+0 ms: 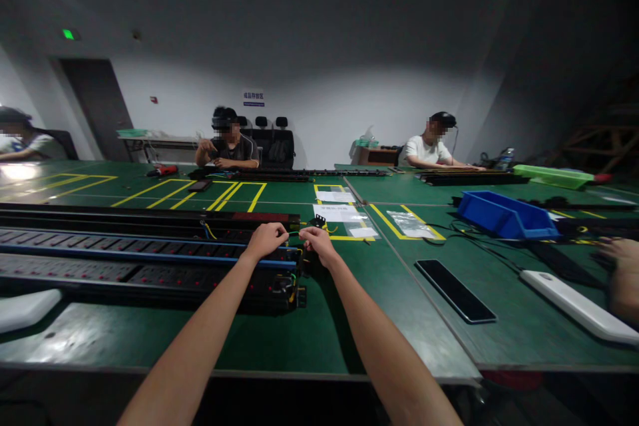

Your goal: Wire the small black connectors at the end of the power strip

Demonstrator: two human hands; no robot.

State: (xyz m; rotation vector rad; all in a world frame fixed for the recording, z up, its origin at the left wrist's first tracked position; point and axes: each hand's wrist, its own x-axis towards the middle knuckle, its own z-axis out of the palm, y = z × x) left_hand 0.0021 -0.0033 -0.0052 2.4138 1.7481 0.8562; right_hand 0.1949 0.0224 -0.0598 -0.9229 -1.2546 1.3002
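Several long black power strips (pixel 190 274) with rows of sockets and red marks lie side by side, reaching from the left to below my hands. My left hand (pixel 268 240), fingers pinched, is over the end of the blue-edged strip (pixel 164 245). Just to its right, my right hand (pixel 318 243) is also pinched. A thin yellow-green wire (pixel 293 233) runs between the two sets of fingertips; its ends are hidden. Behind my right hand is a small black bracket (pixel 319 220) with yellow wire beside it. More loose wires (pixel 291 286) show at the nearest strip's end.
On the right lie a dark-screened phone (pixel 455 291), a white oblong device (pixel 574 306) with a cable, and a blue bin (pixel 506 214). Another person's hand (pixel 622 266) rests at the right edge. Papers (pixel 339 213) lie ahead. Co-workers (pixel 232 143) sit across the green table.
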